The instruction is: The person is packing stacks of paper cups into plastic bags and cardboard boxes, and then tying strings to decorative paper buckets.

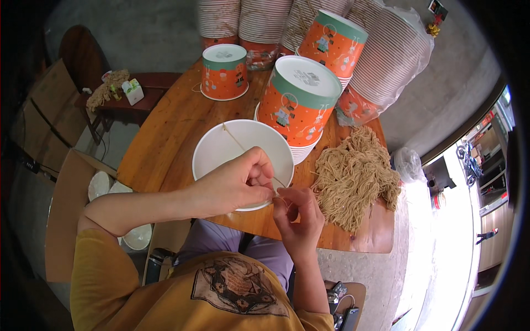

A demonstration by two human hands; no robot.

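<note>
A white-lined paper bucket (212, 151) stands mouth up in front of me on the wooden table. A thin tan cord (236, 139) runs from its far rim across the opening towards my fingers. My left hand (243, 179) reaches over the near side of the bucket, its fingers closed in a pinch on the cord. Just right of it, at the bucket's near right rim, my right hand (299, 212) pinches the cord too, thumb against forefinger. The fingertips of both hands nearly meet, and the cord's end between them is too fine to make out.
A heap of loose tan cords (356, 176) lies on the table (165, 143) to the right. Upside-down orange buckets (298, 105) are stacked behind, with one more bucket (224, 77) further left. Wrapped stacks (381, 60) line the back. A cardboard box (63, 220) with buckets stands left.
</note>
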